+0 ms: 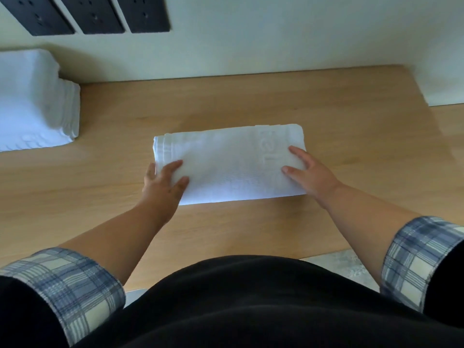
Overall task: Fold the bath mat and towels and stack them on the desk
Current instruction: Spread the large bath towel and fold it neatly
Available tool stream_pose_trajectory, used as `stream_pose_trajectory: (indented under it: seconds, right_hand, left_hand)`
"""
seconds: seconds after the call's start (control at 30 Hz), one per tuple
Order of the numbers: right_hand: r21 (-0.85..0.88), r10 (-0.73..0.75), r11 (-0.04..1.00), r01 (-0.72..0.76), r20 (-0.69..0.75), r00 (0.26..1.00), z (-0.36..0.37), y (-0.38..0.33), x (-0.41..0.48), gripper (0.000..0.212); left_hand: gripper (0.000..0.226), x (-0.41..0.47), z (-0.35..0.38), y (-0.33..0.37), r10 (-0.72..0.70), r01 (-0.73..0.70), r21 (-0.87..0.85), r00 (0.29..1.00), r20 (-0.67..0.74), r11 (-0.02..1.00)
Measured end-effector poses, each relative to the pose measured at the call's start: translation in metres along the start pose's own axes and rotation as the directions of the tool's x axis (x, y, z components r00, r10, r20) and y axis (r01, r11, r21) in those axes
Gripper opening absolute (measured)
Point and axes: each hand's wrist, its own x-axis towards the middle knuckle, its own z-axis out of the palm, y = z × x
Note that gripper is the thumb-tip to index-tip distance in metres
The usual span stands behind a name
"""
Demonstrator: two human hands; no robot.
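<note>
**Q:** Where is the piece being worked on?

**A:** 1 folded towel [229,163], white, lies flat on the middle of a pale wooden desk [251,104], directly in front of the person. It bears raised lettering. Whether it is the bath mat or a towel cannot be told.

**Q:** How do the hands sit on it?

**A:** The left hand [164,183] covers the left end and the right hand [310,173] covers the right end. The right hand's fingers are straight and spread, pressing down on the top layer. The left hand's fingers are also spread over the cloth, with 1 finger past the edge. Whether that finger tucks underneath cannot be told. Nothing is visibly pinched.

**Q:** Which way does the towel run?

**A:** Its long axis runs left to right, from hand to hand, with the right end angled slightly farther from the person. The short sides are under the palms.

**Q:** And where would it go?

**A:** 1 stack of folded white cloth [35,101] sits at the far left of the desk against the wall, well apart from the towel. So the stack lies off the towel's left end, and the left hand is the nearer one. By my reading, the move is a carry leftward and away, with the long axis kept level between both hands.

**Q:** What is the count?

**A:** 2 hands, 1 towel under them and 1 stack, whose layers are too blurred to number. 3 dark socket panels [95,16] are on the wall above.
</note>
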Motion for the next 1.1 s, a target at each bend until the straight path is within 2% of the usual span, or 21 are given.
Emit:
stream_pose_trajectory:
  seconds: [0.07,0.13,0.23,0.33,0.43,0.53,0.67,0.73,0.8,0.9,0.93,0.97,1.03,1.1]
  right_hand:
    - [0.056,0.01,0.998,-0.01,0.008,1.0,-0.003,-0.001,0.008,0.054]
    - [0.074,0.02,0.997,-0.021,0.024,1.0,-0.004,0.001,0.015,0.05]
    - [0.197,0.045,0.979,-0.057,0.064,0.997,-0.007,0.008,0.024,0.042]
    - [0.289,0.131,0.943,-0.168,0.142,0.981,-0.011,0.001,0.033,0.028]
    - [0.292,0.207,0.92,-0.262,0.205,0.957,-0.018,-0.01,0.043,0.018]
    - [0.302,0.243,0.897,-0.323,0.275,0.93,-0.026,-0.018,0.049,0.017]
    - [0.277,0.273,0.885,-0.374,0.341,0.899,-0.033,-0.031,0.054,0.019]
    - [0.275,0.275,0.883,-0.38,0.352,0.895,-0.033,-0.035,0.054,0.021]
    - [0.27,0.252,0.897,-0.351,0.339,0.906,-0.031,-0.036,0.05,0.024]
    - [0.246,0.192,0.927,-0.282,0.335,0.923,-0.028,-0.035,0.038,0.035]
    - [0.238,0.18,0.934,-0.266,0.332,0.926,-0.027,-0.036,0.033,0.038]
    - [0.233,0.172,0.938,-0.257,0.331,0.928,-0.027,-0.039,0.029,0.04]
    - [0.229,0.151,0.944,-0.236,0.336,0.93,-0.023,-0.048,0.02,0.042]
    - [0.24,0.116,0.949,-0.205,0.341,0.933,-0.014,-0.06,0.013,0.041]
  left_hand:
    - [0.035,0.006,-0.003,0.0,-0.052,0.044,-0.176,0.998,-0.041,0.983]
    - [0.035,0.011,-0.003,-0.001,-0.122,0.104,-0.238,0.99,-0.063,0.966]
    - [0.039,0.015,-0.001,0.002,-0.243,0.22,-0.381,0.97,-0.012,0.898]
    - [0.037,0.022,-0.006,0.011,-0.343,0.311,-0.469,0.939,0.02,0.826]
    - [0.033,0.034,-0.011,0.014,-0.423,0.421,-0.479,0.899,0.111,0.77]
    - [0.025,0.04,-0.019,0.022,-0.492,0.555,-0.457,0.831,0.259,0.696]
    - [0.026,0.034,-0.029,0.033,-0.55,0.653,-0.385,0.758,0.351,0.652]
    - [0.029,0.027,-0.032,0.033,-0.535,0.649,-0.376,0.759,0.37,0.661]
    - [0.028,0.018,-0.03,0.029,-0.49,0.588,-0.404,0.808,0.326,0.701]
    - [0.019,0.002,-0.022,0.021,-0.382,0.393,-0.506,0.915,0.132,0.768]
    - [0.023,-0.003,-0.022,0.02,-0.331,0.327,-0.517,0.94,0.086,0.791]
    - [0.033,-0.008,-0.024,0.018,-0.292,0.289,-0.52,0.953,0.079,0.804]
    - [0.049,-0.018,-0.037,0.014,-0.287,0.308,-0.524,0.95,0.123,0.794]
    - [0.048,-0.027,-0.055,0.005,-0.305,0.353,-0.546,0.935,0.18,0.76]
